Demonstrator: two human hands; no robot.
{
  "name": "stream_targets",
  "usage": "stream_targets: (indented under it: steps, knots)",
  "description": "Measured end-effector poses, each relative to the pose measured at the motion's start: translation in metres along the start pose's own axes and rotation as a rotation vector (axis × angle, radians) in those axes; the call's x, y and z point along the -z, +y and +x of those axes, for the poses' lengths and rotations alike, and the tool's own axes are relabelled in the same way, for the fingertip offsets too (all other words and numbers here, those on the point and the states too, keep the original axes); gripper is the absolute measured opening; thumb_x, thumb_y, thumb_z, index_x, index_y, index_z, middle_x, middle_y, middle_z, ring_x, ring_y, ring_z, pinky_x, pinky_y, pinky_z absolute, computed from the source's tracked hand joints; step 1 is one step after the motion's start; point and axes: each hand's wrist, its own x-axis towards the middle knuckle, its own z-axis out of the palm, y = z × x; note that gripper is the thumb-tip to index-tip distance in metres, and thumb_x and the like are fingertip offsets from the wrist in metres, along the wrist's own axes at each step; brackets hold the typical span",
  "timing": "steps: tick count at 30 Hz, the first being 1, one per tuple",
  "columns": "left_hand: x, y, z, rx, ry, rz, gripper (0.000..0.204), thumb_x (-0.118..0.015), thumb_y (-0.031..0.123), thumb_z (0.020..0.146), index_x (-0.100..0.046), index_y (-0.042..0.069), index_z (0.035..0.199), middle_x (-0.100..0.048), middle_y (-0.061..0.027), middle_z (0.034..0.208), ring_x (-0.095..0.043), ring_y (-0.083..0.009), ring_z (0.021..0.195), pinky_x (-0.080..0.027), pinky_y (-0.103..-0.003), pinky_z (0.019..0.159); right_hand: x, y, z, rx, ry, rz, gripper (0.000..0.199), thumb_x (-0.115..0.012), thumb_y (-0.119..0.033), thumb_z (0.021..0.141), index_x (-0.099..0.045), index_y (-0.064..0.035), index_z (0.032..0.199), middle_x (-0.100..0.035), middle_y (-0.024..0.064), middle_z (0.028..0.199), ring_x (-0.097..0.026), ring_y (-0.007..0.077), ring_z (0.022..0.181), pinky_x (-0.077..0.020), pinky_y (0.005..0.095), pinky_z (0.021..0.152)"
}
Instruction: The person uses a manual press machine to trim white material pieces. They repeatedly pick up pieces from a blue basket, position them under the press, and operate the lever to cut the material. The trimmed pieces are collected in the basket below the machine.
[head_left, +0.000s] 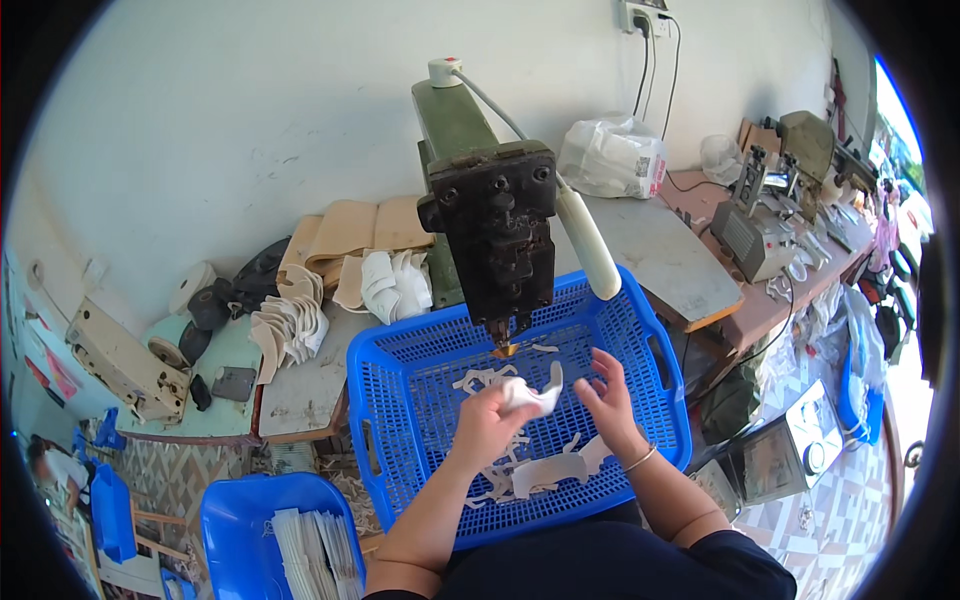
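Observation:
My left hand is closed on a soft-looking white curved piece, whose free end bends upward on the right. To its right, my right hand is open and apart from the piece, its thumb away from the fingers. Both hands are over a blue plastic basket with slotted walls. White strips and scraps and a larger white flat piece lie in it. Just beyond the hands, the black head of a green machine hangs over the basket, with a brass-coloured tip at its bottom.
Stacked white and beige shaped pieces lie on the table left of the machine. A blue tub with white strips stands at lower left. A sewing machine is farther left. At right are a workbench machine and a plastic bag.

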Motion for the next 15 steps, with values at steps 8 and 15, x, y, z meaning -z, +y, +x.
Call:
stream_targets:
  steps: [8,15]
  knots:
    - [-0.003,0.011,0.010,-0.026,0.058,-0.556,0.026,-0.069,0.018,0.080,-0.060,-0.003,0.094,-0.061,-0.0012,0.078,-0.053,-0.0061,0.067,-0.041,-0.021,0.058,-0.007,-0.048,0.013,-0.124,-0.438,0.477,0.016,-0.060,-0.014,0.087,-0.062,0.0002,0.095,-0.062,-0.0004,0.082,-0.053,0.0057,0.076,-0.0441,0.0223,0.070]
    - [-0.001,0.015,0.015,-0.045,0.171,-0.313,0.018,-0.066,0.018,0.084,-0.065,0.001,0.088,-0.058,0.0039,0.066,-0.046,-0.0003,0.057,-0.033,-0.017,0.050,-0.022,-0.043,0.014,-0.319,-0.391,0.776,0.016,-0.059,-0.017,0.088,-0.062,-0.0020,0.093,-0.061,-0.0003,0.083,-0.054,0.0061,0.074,-0.0442,0.0213,0.066]
